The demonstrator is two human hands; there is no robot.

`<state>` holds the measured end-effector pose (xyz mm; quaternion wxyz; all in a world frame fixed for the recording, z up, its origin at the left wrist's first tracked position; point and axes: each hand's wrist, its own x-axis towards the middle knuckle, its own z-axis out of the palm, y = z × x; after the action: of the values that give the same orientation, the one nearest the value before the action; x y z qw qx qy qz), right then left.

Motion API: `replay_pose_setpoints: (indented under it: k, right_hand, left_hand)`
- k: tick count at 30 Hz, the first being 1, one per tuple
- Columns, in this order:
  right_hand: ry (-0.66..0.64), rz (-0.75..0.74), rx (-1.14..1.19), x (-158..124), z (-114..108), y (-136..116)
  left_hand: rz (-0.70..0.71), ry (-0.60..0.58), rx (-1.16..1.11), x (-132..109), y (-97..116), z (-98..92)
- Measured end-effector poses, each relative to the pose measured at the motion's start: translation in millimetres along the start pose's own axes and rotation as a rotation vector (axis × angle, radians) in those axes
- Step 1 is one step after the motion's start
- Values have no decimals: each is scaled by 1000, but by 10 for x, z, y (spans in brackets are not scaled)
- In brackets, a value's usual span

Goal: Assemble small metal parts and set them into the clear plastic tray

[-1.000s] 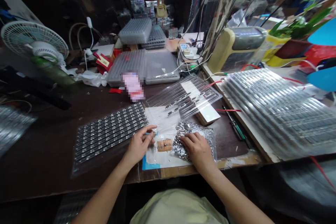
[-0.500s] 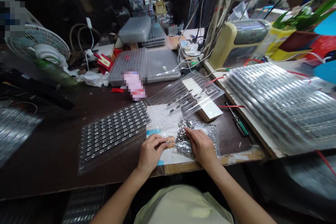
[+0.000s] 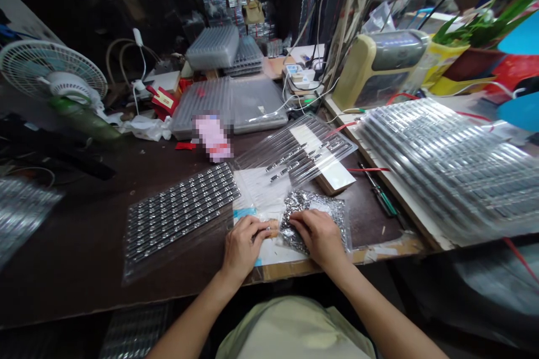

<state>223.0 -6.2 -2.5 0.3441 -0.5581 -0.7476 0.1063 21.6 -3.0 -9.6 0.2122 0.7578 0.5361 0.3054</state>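
My left hand (image 3: 243, 245) sits at the front edge of the white paper sheet (image 3: 256, 193), its fingertips pinched on a small metal part (image 3: 255, 236) beside a tan cork-like pad (image 3: 273, 228). My right hand (image 3: 315, 237) rests on a crinkled clear bag of small silver parts (image 3: 301, 226), holding its fingers over the heap. To the left lies a clear tray with dense rows of metal parts (image 3: 179, 213). Beyond the paper, a clear ribbed tray (image 3: 295, 157) holds a few metal parts.
A tall stack of clear ribbed trays (image 3: 446, 168) lies at the right, past a green-handled screwdriver (image 3: 381, 199). Further back are grey stacked trays (image 3: 206, 106), a blurred pink package (image 3: 213, 137), a power strip (image 3: 301, 76) and a desk fan (image 3: 53, 67).
My left hand has moved from beside the rows of parts down and right to the cork-like pad. My right hand stays on the bag, and the view has shifted slightly.
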Motion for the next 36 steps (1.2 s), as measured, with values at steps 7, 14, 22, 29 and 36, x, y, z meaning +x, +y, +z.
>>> replay_pose_setpoints:
  k: [7, 14, 22, 29, 36]
  right_hand:
    - [-71, -40, -29, 55, 265, -281]
    - [-139, -78, -121, 57, 284, -248]
    - [-216, -308, -340, -2, -93, 159]
    - [-95, -189, -286, 26, 27, 130]
    - [26, -145, -183, 11, 57, 147]
  left_hand:
    - [-126, 108, -249, 15, -114, -17]
    - [-152, 100, -271, 26, -111, -18]
    - [-211, 52, -250, 83, -94, -55]
    - [-69, 25, -230, 181, 60, 2]
    - [50, 0, -94, 89, 106, 136]
